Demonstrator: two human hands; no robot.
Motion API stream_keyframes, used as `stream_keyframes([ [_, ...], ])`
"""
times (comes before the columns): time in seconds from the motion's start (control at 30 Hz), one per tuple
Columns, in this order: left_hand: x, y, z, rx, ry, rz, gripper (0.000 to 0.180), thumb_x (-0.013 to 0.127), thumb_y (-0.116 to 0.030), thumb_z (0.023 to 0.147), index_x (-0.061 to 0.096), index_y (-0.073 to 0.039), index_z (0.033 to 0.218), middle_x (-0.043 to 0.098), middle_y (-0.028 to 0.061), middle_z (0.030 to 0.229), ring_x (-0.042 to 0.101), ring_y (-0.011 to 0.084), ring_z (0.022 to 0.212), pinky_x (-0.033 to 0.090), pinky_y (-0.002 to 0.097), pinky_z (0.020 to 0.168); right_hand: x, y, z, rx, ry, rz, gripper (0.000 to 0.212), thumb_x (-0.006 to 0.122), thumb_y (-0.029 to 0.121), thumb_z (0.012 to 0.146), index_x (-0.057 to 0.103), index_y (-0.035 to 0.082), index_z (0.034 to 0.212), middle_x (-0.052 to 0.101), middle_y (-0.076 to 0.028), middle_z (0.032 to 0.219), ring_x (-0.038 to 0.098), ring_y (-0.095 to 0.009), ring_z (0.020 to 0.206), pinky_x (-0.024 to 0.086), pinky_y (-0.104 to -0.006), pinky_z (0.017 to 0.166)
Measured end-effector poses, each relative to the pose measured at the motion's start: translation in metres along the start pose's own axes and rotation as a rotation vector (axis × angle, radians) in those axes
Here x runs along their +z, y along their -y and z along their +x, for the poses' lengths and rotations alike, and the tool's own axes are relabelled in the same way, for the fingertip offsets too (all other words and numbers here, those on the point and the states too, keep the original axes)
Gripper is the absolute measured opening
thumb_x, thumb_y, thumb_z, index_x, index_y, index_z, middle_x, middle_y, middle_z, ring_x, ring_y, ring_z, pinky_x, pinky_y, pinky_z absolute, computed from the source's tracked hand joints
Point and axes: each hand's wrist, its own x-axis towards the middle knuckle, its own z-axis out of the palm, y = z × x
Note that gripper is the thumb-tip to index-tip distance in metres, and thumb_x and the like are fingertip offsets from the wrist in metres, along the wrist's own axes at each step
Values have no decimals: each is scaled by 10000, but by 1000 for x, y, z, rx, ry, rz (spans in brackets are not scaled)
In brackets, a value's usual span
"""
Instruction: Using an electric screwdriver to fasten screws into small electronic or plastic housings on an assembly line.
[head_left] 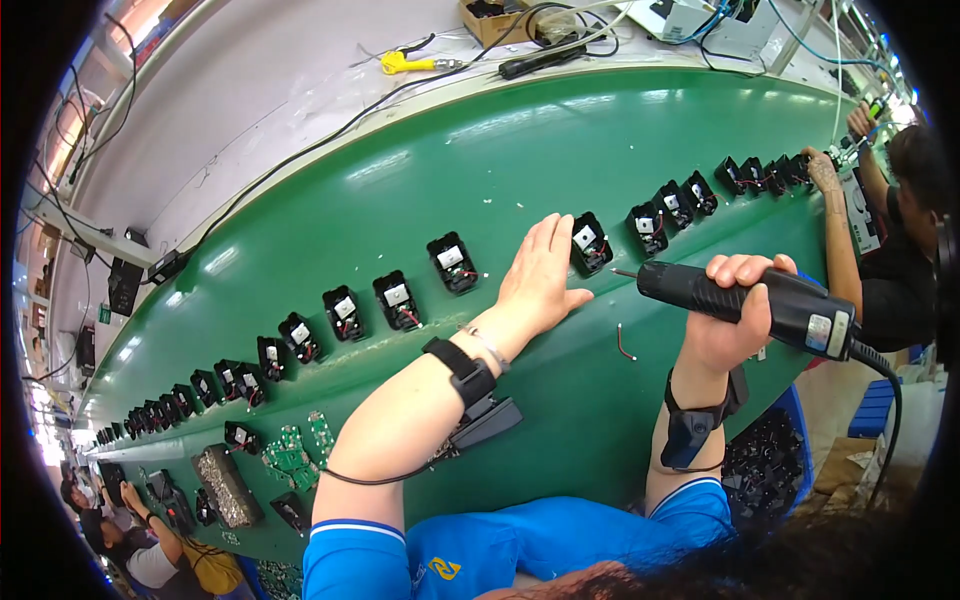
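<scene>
My right hand (728,318) is wrapped round a black electric screwdriver (690,289) with a cable trailing from its back end. The driver's thin bit points left, just below an open black plastic housing (591,244) with a white part and red wires inside. Flat and with fingers stretched out, my left hand (540,270) lies beside that housing on its left side. Whether the fingertips touch it I cannot tell. To the left of this hand stands another such housing (453,262). A short red wire (624,342) lies on the green work surface (570,400) below.
Similar housings run in a line to both sides. Green circuit boards (290,455) and a box of small metal parts (226,486) sit at the left. A blue bin (800,450) of black parts is at lower right. A co-worker's hand (824,170) reaches in at right.
</scene>
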Motion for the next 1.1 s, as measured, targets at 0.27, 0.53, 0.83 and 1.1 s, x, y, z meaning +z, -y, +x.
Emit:
stream_keyframes([
  [0.27, 29, 12, 27, 70, -41, -6, 893, 720, -215, 568, 171, -9, 1241, 304, 191, 1199, 340, 323, 1101, 311, 360, 926, -7, -22, 2, 41, -19, -54, 305, 476, 129, 740, 395, 63, 1026, 470, -44, 732, 450, -147, 635, 373, -299, 615],
  [0.53, 0, 11, -2, 28, 66, -125, 845, 689, -158, 581, 176, -22, 1238, 343, 197, 1138, 407, 347, 1025, 381, 373, 852, -1, -22, -9, 80, -14, 16, 299, 471, 131, 743, 400, 64, 1025, 463, -42, 734, 449, -149, 640, 376, -299, 617],
  [0.83, -1, 25, -28, 99, 25, -210, 900, 709, -99, 551, 144, -46, 1251, 359, 189, 1134, 419, 337, 1022, 389, 361, 845, 16, -46, -26, 170, 38, 0, 323, 447, 71, 725, 373, 38, 1038, 460, -59, 727, 447, -159, 632, 388, -310, 609],
  [1.1, -2, 27, -27, 76, 37, -221, 909, 709, -93, 544, 143, -52, 1254, 371, 184, 1133, 423, 332, 1023, 395, 353, 841, 14, -56, -28, 189, 36, 21, 320, 434, 58, 718, 375, 35, 1031, 462, -65, 724, 450, -161, 625, 392, -312, 607],
])
